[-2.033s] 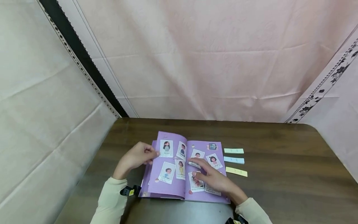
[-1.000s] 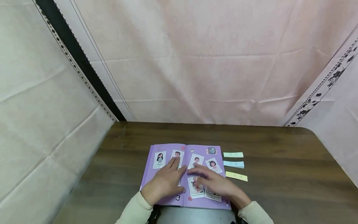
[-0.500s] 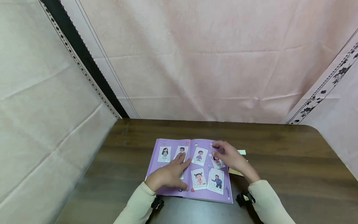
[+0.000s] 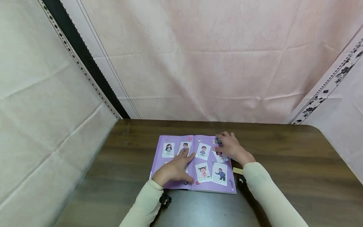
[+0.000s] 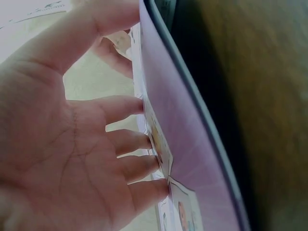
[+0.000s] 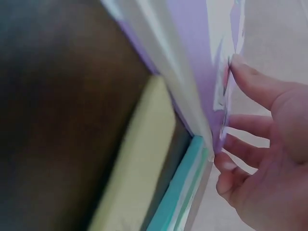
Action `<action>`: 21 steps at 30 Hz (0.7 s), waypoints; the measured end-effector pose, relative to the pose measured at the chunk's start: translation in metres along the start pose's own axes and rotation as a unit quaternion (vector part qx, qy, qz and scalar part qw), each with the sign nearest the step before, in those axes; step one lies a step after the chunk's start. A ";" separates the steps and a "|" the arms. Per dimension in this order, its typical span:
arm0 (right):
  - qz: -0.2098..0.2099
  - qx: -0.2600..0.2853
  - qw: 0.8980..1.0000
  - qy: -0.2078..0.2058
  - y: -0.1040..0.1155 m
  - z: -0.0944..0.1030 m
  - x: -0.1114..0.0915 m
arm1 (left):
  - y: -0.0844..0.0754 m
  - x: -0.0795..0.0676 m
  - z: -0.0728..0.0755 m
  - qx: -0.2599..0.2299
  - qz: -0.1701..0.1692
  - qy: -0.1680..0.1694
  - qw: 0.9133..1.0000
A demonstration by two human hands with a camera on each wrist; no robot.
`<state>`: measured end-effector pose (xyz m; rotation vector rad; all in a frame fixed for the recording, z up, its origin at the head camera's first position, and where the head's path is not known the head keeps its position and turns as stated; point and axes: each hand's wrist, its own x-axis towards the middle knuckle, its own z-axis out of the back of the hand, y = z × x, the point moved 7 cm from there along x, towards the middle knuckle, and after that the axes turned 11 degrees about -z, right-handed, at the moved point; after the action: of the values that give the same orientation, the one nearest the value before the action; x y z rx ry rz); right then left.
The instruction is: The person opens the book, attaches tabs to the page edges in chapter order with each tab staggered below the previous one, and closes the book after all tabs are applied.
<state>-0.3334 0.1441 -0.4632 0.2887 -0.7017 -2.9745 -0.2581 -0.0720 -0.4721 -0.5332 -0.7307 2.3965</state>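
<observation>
A purple picture book (image 4: 181, 140) lies spread flat in the head view, both pages printed with portrait cards. My left hand (image 4: 176, 169) rests on the left page beside the centre fold, fingers spread; its fingertips meet the paper in the left wrist view. At the upper right corner of the right page is my right hand (image 4: 230, 146). The right wrist view has its thumb and fingertips against the page face near the outer edge. It covers part of a card (image 4: 221, 157) and a small printed picture (image 4: 217, 141).
Right of the book lies a yellow sticky-note strip (image 4: 237, 170), partly under the right arm. A blue strip (image 6: 180, 187) with green beside it sits close to the book's edge in the right wrist view. Wooden table (image 4: 297, 164) surrounds everything, with pale cloth (image 4: 227, 78) hanging behind.
My left hand first held a raised left page, then came to rest on it near the fold. My right hand moved from mid-page to the upper right corner, and the book shifted slightly.
</observation>
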 end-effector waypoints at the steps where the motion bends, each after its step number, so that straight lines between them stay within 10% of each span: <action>1: 0.001 -0.003 1.000 -0.011 0.001 0.001 -0.001 | 0.000 0.001 0.000 0.001 0.001 -0.001 1.000; 7: 0.002 -0.015 0.996 -0.089 0.002 0.007 -0.007 | 0.000 0.000 0.001 0.001 0.000 0.000 1.000; 11: -0.027 0.093 0.992 -0.086 -0.007 0.012 -0.013 | -0.001 0.001 -0.001 -0.006 0.004 0.000 1.000; 17: -0.100 0.318 0.943 -0.017 -0.028 0.013 -0.038 | -0.001 0.000 -0.002 -0.011 0.005 -0.002 1.000; 21: -0.124 0.367 0.921 0.045 -0.033 0.003 -0.054 | -0.001 0.000 0.001 -0.015 0.002 -0.006 1.000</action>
<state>-0.2819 0.1807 -0.4665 0.5806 -1.8718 -2.7351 -0.2579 -0.0721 -0.4711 -0.5328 -0.7732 2.3979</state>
